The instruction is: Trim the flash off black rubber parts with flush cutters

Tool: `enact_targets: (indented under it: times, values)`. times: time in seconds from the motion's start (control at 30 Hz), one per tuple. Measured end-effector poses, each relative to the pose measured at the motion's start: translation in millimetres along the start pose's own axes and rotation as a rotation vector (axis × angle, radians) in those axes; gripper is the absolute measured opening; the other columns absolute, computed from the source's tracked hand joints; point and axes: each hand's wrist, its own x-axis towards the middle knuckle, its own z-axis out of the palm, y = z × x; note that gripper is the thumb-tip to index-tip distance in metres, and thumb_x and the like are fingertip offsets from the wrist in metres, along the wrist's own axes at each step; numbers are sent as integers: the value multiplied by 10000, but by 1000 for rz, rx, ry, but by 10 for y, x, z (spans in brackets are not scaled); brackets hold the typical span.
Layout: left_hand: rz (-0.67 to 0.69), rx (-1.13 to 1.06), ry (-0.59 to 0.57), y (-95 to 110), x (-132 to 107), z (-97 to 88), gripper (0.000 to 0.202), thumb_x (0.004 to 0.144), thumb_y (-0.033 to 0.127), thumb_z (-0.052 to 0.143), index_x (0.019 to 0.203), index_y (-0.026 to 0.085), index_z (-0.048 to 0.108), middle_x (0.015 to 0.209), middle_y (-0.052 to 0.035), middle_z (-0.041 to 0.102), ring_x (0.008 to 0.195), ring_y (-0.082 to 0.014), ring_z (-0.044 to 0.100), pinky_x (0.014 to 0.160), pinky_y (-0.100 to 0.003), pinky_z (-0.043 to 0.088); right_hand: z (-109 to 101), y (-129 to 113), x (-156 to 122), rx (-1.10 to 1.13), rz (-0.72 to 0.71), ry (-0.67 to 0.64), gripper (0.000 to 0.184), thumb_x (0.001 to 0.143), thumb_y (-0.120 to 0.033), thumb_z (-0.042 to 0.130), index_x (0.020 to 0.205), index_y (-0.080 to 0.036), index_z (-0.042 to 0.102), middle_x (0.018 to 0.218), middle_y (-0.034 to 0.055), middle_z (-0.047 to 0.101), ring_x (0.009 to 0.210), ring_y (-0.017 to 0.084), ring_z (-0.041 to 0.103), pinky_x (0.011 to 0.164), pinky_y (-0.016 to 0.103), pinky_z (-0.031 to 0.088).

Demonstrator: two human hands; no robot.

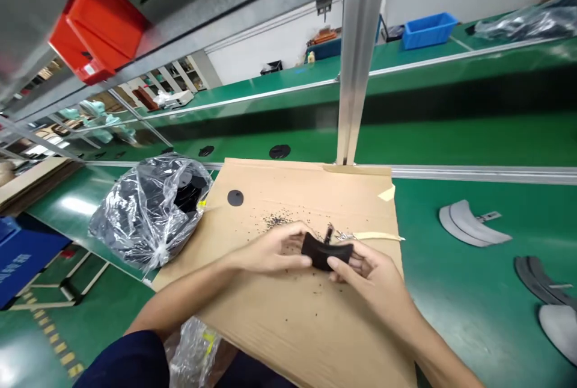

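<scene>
Fingers (293, 245) of the left hand (270, 252) and fingers (345, 267) of the right hand (376, 283) close narrowly on a black arc piece (325, 252), pinching it from either end. Piece is held over a cardboard sheet (288, 322); long axis runs across the view, near level, convex edge toward the person. A small dark item (329, 233) stands just behind it, identity unclear. Black granules (276, 221) lie scattered on the cardboard, with a tan tape strip (378, 236) to the right and a black disc (235, 197) beyond. Left of the sheet, a plastic bag (151, 210) holds black parts. To the right, grey arc pieces (473, 224) lie on the green bench (469, 328). Farther off: aluminium post (358, 57), blue bin (428, 30), red bin (97, 24).
</scene>
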Motion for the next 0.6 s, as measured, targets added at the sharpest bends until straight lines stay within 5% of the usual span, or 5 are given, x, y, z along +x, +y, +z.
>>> enact_targets:
  times: [0.07,0.1,0.2,0.27,0.6]
  values:
    - [-73,272,-153,12,-167,-328,316,886,345,677,1162,201,628,1087,-84,699,1036,-199,670,954,-336,530,0,-1,-7,25,-4,16,426,843,-573,713,983,-174,668,746,40,662,647,190,649,647,323,578]
    - [-118,425,-106,-20,-241,-529,274,913,359,625,1140,208,649,1103,-85,706,1029,-207,675,956,-352,532,-2,2,-10,42,-16,33,412,838,-562,716,962,-171,666,746,36,657,631,177,638,635,314,571]
    - [-303,961,448,-244,-396,-1098,278,898,330,525,1114,206,648,1188,-98,673,1132,-257,632,1042,-414,491,-17,22,-4,100,-47,84,372,821,-530,721,898,-174,643,774,32,652,607,147,614,601,287,553]
    - [-380,1048,530,-416,-456,-1340,300,816,280,551,1077,174,655,1163,-138,663,1129,-315,621,1052,-474,471,-26,36,10,132,-51,111,353,814,-509,721,905,-177,639,771,27,647,610,140,602,585,275,545]
    - [-488,1064,649,-630,-464,-1408,176,843,349,504,830,206,606,978,-111,667,974,-298,625,931,-407,491,-31,32,22,191,-36,131,327,785,-469,745,891,-179,638,751,22,637,663,147,608,579,257,526]
